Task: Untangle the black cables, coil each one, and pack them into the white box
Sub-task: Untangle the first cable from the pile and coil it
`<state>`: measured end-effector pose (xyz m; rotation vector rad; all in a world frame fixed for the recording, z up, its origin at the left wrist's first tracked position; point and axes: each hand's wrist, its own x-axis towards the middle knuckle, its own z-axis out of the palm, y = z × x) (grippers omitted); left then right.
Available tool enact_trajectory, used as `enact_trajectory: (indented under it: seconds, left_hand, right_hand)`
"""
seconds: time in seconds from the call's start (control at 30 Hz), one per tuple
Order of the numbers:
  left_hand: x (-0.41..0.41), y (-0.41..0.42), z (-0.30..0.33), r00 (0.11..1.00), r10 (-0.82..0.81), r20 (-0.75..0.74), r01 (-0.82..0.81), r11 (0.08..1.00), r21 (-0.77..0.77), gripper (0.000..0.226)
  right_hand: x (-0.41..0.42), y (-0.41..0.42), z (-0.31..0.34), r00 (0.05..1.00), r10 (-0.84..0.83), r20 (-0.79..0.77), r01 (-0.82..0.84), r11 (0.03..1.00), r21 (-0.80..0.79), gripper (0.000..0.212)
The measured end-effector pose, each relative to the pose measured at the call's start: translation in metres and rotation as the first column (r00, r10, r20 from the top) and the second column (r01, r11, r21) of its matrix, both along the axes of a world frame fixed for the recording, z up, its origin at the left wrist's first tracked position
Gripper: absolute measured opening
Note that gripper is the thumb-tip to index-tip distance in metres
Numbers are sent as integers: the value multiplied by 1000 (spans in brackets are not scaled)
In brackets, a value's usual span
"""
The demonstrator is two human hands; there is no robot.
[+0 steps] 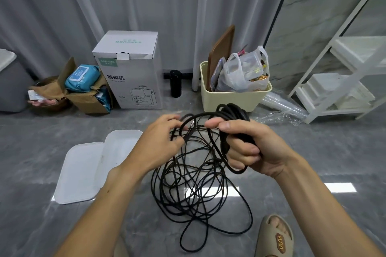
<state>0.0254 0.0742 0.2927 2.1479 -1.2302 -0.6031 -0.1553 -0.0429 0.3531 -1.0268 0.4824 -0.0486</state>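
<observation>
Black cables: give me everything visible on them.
The black cables are thin, round and matte, looking rubber-sheathed. Most lie as a loose tangle of overlapping loops on the grey floor, beside the white box, one long loop trailing toward the camera. Strands rise to both hands: the right hand grips a partly wound bundle, and the left hand pinches strands. None is in the box. How many cables there are is unclear.

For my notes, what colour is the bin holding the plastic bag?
Pale cream-yellow bin, head view.

White box (pixel 83 171) partly behind forearm
</observation>
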Motion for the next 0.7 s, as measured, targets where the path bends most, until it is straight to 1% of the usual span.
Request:
enact_trajectory:
  seconds: [0.07, 0.13, 0.2, 0.27, 0.33, 0.37, 0.43, 0.47, 0.5, 0.53, 0.6, 0.67, 0.7]
  left_hand:
    - [1, 0, -1, 998, 43, 42, -43, 999, 5, 36]
    - [2, 0, -3, 994, 92, 60, -94, 995, 28, 47]
    - [5, 1, -6, 990, 125, 58, -132, 983, 126, 62]
    - [7, 2, -10, 989, 126, 77, -142, 955, 261, 71]
    - [7, 3, -14, 989, 68, 135, -115, 915, 386, 69]
    - [5, 4, -15, 987, 16, 157, -80, 909, 408, 63]
    - [1, 3, -15, 986, -74, 151, 18, 939, 343, 44]
    - [-3, 2, -13, 987, -103, 123, 66, 961, 269, 35]
    - [-7, 1, -9, 988, -123, 88, 106, 978, 182, 33]
    - [-11, 0, -5, 989, -134, 57, 129, 988, 88, 36]
    - [-21, -4, 4, 993, -117, -31, 115, 991, -67, 47]
    - [-30, -7, 8, 981, -79, -177, 54, 989, -138, 55]
    - [-33, -8, 7, 966, -67, -250, 26, 986, -163, 50]
  right_hand:
    - [-3, -4, 0, 1000, -2, 24, 2, 1000, 5, 23]
    - [-7, -8, -1, 996, 6, 93, -9, 999, 37, 26]
    - [-10, -13, -2, 982, -8, 189, -10, 996, 93, 31]
    - [-12, -17, -2, 960, -12, 281, -27, 990, 137, 30]
    - [-12, -20, -2, 931, 6, 364, -76, 981, 179, 29]
    - [-12, -21, -1, 918, 17, 395, -103, 975, 197, 28]
    - [-11, -21, 0, 917, 25, 399, -110, 975, 193, 28]
    - [-11, -20, 0, 925, 18, 381, -91, 980, 176, 29]
    - [-10, -19, 1, 933, 3, 360, -65, 985, 161, 29]
    - [-9, -17, 1, 939, -19, 342, -37, 987, 154, 29]
    - [-8, -15, 2, 947, -67, 315, 19, 988, 155, 30]
    - [-7, -14, 1, 947, -92, 307, 41, 985, 169, 30]
    - [-6, -14, 1, 946, -96, 309, 42, 983, 177, 30]
